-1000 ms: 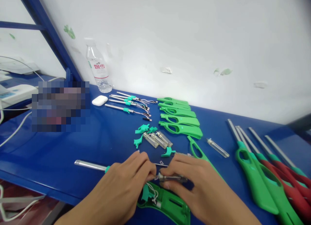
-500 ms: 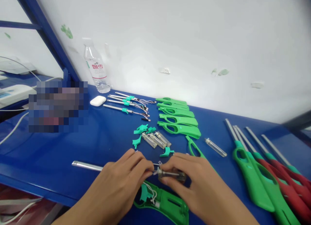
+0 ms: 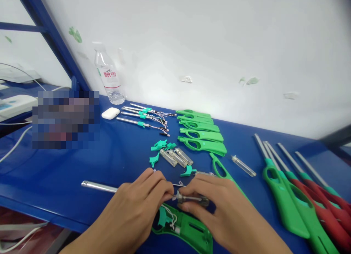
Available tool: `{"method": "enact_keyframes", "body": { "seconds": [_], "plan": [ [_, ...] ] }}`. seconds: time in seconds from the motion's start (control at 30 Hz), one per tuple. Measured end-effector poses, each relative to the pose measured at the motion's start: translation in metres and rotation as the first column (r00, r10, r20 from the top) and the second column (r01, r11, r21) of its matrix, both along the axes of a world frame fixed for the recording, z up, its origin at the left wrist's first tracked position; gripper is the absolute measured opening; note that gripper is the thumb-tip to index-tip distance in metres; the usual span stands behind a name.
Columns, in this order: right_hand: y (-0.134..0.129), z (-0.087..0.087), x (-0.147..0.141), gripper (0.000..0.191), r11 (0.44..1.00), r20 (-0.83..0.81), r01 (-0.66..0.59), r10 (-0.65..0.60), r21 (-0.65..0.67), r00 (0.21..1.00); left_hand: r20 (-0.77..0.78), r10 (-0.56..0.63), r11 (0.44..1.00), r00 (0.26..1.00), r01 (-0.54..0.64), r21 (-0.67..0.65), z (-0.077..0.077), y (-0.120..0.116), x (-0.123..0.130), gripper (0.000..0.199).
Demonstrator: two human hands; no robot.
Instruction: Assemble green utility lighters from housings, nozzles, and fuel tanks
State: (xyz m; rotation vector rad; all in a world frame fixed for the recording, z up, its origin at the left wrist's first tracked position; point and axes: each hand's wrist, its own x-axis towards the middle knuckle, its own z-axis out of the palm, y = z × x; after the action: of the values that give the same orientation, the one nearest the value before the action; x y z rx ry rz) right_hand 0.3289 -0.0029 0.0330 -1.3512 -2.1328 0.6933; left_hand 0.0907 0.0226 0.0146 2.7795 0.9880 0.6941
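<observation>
Over the front of the table, my right hand (image 3: pixel 216 197) grips a clear lighter fuel tank (image 3: pixel 195 199), its valve end turned left. My left hand (image 3: pixel 141 202) is pinched closed at that valve end; a small pale tip shows by the fingertips, but what they hold is mostly hidden. A metal lighter tube (image 3: pixel 98 187) lies partly beneath my left hand. Below both hands rests an opened green handle shell (image 3: pixel 192 228) with a teal trigger (image 3: pixel 162 216) and white wires inside. Another green shell half (image 3: pixel 219 168) lies partly behind my right hand.
Several fuel tanks (image 3: pixel 178 159) and teal triggers (image 3: pixel 159 145) lie mid-table. Behind them are wired metal tubes (image 3: pixel 131 121) and green shells (image 3: pixel 203 146). Assembled green (image 3: pixel 287 206) and red lighters (image 3: pixel 320 204) lie right. A water bottle (image 3: pixel 109 78) and white case (image 3: pixel 110 113) stand near the wall.
The fuel tank in my right hand has tilted slightly, and its valve end has dropped a little. My left fingers have shifted slightly at the valve end. Everything else stays put.
</observation>
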Motion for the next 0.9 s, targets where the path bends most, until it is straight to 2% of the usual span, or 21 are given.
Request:
{"method": "enact_keyframes", "body": {
  "seconds": [0.23,0.4,0.53,0.67,0.9],
  "plan": [
    [-0.002,0.002,0.000,0.026,0.999,-0.024,-0.015,0.016,0.047,1.000,0.047,-0.023,1.000,0.999,0.022,0.015,0.000,-0.003,-0.001,0.038],
    [-0.001,0.004,0.000,0.023,1.000,-0.012,-0.019,0.019,-0.003,1.000,0.024,-0.031,0.999,0.999,0.031,0.024,-0.001,-0.001,-0.002,0.041],
    [0.001,0.003,0.002,0.014,0.997,0.017,-0.007,0.009,-0.082,1.000,0.000,-0.016,0.997,1.000,0.016,0.073,0.005,0.001,-0.001,0.044],
    [-0.004,0.001,0.003,0.011,0.998,0.096,0.025,-0.020,-0.051,0.995,0.040,0.011,0.990,0.999,-0.017,0.141,0.012,-0.004,-0.008,0.033],
    [-0.020,0.004,0.003,0.013,0.999,0.253,-0.044,0.037,0.022,0.967,0.090,0.050,0.997,0.995,-0.055,0.052,-0.002,-0.013,-0.036,0.031]
  ]
}}
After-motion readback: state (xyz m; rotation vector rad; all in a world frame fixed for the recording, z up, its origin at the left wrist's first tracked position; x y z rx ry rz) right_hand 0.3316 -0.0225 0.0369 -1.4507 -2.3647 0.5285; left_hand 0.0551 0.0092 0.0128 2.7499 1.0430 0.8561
